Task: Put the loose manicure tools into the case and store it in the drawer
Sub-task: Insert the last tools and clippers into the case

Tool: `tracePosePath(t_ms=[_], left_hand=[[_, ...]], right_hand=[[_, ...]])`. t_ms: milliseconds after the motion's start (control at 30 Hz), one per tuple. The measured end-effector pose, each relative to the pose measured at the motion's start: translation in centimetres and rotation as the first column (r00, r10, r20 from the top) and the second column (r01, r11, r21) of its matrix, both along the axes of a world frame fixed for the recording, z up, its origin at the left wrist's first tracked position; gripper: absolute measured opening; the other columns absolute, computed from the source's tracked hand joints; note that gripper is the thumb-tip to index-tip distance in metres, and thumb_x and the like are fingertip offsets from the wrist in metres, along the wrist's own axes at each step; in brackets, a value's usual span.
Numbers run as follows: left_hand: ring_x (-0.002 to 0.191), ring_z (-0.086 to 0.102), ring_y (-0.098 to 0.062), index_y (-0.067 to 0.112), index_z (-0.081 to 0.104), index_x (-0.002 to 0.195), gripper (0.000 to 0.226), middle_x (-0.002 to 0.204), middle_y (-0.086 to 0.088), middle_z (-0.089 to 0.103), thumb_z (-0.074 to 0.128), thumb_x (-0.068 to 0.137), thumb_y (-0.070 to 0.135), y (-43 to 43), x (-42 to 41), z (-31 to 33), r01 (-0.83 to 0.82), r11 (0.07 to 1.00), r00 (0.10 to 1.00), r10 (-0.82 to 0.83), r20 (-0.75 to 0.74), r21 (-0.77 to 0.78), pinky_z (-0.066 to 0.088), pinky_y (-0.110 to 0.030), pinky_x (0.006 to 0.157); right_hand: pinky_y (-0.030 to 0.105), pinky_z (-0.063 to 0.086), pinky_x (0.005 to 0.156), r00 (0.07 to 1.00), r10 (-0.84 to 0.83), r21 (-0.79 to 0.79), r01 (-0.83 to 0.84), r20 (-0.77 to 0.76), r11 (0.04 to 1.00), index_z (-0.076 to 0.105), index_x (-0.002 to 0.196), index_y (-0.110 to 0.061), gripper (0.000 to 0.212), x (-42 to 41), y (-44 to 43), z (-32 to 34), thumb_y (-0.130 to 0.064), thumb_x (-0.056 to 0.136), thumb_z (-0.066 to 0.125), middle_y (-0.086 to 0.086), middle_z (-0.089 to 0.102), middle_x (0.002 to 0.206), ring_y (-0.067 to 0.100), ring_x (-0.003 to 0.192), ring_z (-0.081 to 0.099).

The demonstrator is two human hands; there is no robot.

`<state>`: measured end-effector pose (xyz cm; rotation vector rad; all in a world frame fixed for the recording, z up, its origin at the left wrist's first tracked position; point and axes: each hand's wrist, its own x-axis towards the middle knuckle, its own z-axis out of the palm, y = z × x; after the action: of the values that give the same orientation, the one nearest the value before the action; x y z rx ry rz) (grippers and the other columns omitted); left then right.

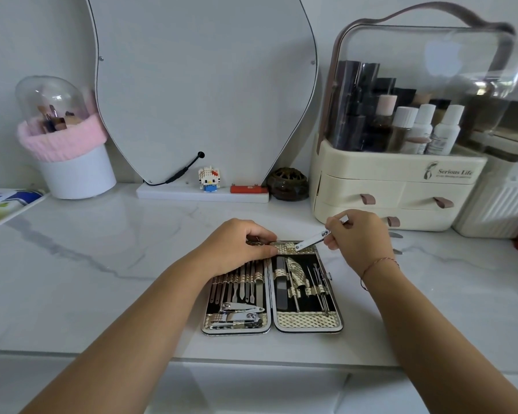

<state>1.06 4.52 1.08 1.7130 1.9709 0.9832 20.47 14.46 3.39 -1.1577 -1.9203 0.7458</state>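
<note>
At the far left a tray (3,204) juts over the marble counter (102,279). Behind it stands a white brush holder (75,171) with a pink cuff and a clear dome. A wide stretch of bare marble runs from there to the case, right up to the counter's front edge.

A curved mirror (204,85) stands at the back centre. On its base are a small block figure (208,179) and a red bar (248,189), and a brown lidded pot (287,183) sits just beside them.

The manicure case (308,321) lies open and flat near the front edge. Its long axis and hinge run away from the person, and tools sit strapped in both halves. The left hand (240,246) lies on the far end of the left half. Its fingers curl over the far rim and its thumb presses the patterned strip inside, so the rim is pinched between them.

The right hand (362,234) hovers over the case's far right corner, thumb and fingers pinching one end of a slim metal nail clipper (311,239). The clipper's long axis slants from upper right down to lower left. Its free end points toward the left hand and sits over the patterned strap at the top of the right half.

Just behind this hand stands the cream cosmetic organizer (395,171), with bottles under its clear hood. Its drawers (368,189) are all closed, brown pull tabs facing the person. A narrow band of bare counter separates the case from the organizer, and more marble opens to the right. A white ribbed box (497,210) stands against the organizer's right side.
</note>
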Motion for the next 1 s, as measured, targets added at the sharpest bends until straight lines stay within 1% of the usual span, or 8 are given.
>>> tracePosePath(t_ms=[133, 233, 400, 533, 600, 733, 867, 1000], left_hand=[[0.091, 0.056, 0.011, 0.033, 0.069, 0.105, 0.029, 0.098, 0.024, 0.064, 0.071, 0.077, 0.042, 0.06, -0.07, -0.01, 0.002, 1.000, 1.000, -0.002, -0.002, 0.001, 0.039, -0.011, 0.077], [0.091, 0.056, 0.012, 0.033, 0.069, 0.106, 0.030, 0.098, 0.024, 0.064, 0.071, 0.077, 0.042, 0.09, -0.04, -0.08, 0.001, 1.000, 1.000, -0.001, -0.002, 0.000, 0.039, -0.011, 0.077], [0.090, 0.055, 0.014, 0.033, 0.069, 0.105, 0.029, 0.097, 0.025, 0.063, 0.071, 0.077, 0.043, 0.09, -0.03, -0.12, 0.002, 1.000, 1.000, -0.002, -0.003, 0.000, 0.039, -0.011, 0.076], [0.092, 0.055, 0.012, 0.034, 0.069, 0.104, 0.029, 0.097, 0.026, 0.063, 0.071, 0.077, 0.043, 0.10, -0.04, -0.11, -0.001, 1.000, 1.000, 0.001, -0.008, 0.001, 0.038, -0.011, 0.076], [0.092, 0.055, 0.012, 0.034, 0.069, 0.105, 0.029, 0.098, 0.025, 0.063, 0.071, 0.077, 0.044, 0.09, -0.07, -0.11, 0.001, 1.000, 1.000, -0.001, -0.009, 0.001, 0.039, -0.011, 0.077], [0.093, 0.056, 0.009, 0.034, 0.069, 0.105, 0.030, 0.100, 0.022, 0.064, 0.071, 0.077, 0.043, 0.07, -0.07, -0.13, 0.004, 1.000, 1.000, -0.004, -0.009, -0.001, 0.041, -0.015, 0.081], [0.092, 0.055, 0.013, 0.034, 0.070, 0.105, 0.029, 0.098, 0.023, 0.064, 0.071, 0.077, 0.043, 0.10, -0.06, -0.12, 0.001, 1.000, 1.000, -0.001, -0.007, 0.003, 0.039, -0.012, 0.078], [0.091, 0.053, 0.015, 0.035, 0.069, 0.105, 0.029, 0.098, 0.026, 0.063, 0.070, 0.077, 0.045, 0.12, -0.07, -0.11, 0.001, 1.000, 1.000, -0.001, -0.010, -0.004, 0.038, -0.011, 0.078]], right_hand=[[0.033, 0.051, 0.070, 1.000, -0.016, 0.009, 0.016, -0.008, 1.000, 0.065, 0.067, -0.007, 0.027, 0.05, 0.02, -0.03, -0.016, 0.088, 0.049, 0.004, 0.070, 0.062, 0.023, 0.071, 0.066], [0.029, 0.049, 0.065, 1.000, -0.011, 0.004, 0.011, -0.008, 1.000, 0.065, 0.068, -0.009, 0.026, 0.01, -0.15, -0.06, -0.016, 0.088, 0.049, 0.001, 0.068, 0.059, 0.019, 0.066, 0.066], [0.034, 0.052, 0.070, 1.000, -0.017, 0.019, 0.017, 0.012, 1.000, 0.065, 0.068, -0.002, 0.027, -0.17, -0.17, 0.06, -0.014, 0.086, 0.048, 0.004, 0.069, 0.060, 0.024, 0.070, 0.066], [0.026, 0.045, 0.055, 1.000, -0.010, -0.038, 0.010, -0.011, 0.999, 0.065, 0.070, -0.001, 0.026, -0.09, -0.15, -0.08, -0.014, 0.085, 0.048, 0.002, 0.068, 0.056, 0.014, 0.057, 0.059], [0.024, 0.040, 0.052, 1.000, -0.006, -0.072, 0.006, 0.000, 0.997, 0.063, 0.073, 0.001, 0.026, -0.09, 0.07, -0.16, -0.013, 0.085, 0.046, 0.003, 0.067, 0.054, 0.013, 0.052, 0.055], [0.027, 0.043, 0.057, 0.999, 0.009, -0.109, -0.005, 0.035, 0.994, 0.059, 0.079, 0.000, 0.024, -0.23, 0.34, -0.41, -0.013, 0.089, 0.041, 0.004, 0.064, 0.052, 0.020, 0.056, 0.054], [0.027, 0.044, 0.057, 0.997, 0.012, -0.072, -0.007, 0.072, 0.997, 0.057, 0.085, -0.004, 0.023, -0.34, 0.31, -0.61, -0.013, 0.092, 0.037, 0.008, 0.066, 0.061, 0.019, 0.056, 0.055], [0.033, 0.051, 0.068, 0.995, -0.003, -0.019, 0.005, 0.102, 1.000, 0.057, 0.087, -0.004, 0.024, -0.44, 0.20, -0.69, -0.010, 0.090, 0.034, 0.011, 0.069, 0.067, 0.023, 0.066, 0.061]])
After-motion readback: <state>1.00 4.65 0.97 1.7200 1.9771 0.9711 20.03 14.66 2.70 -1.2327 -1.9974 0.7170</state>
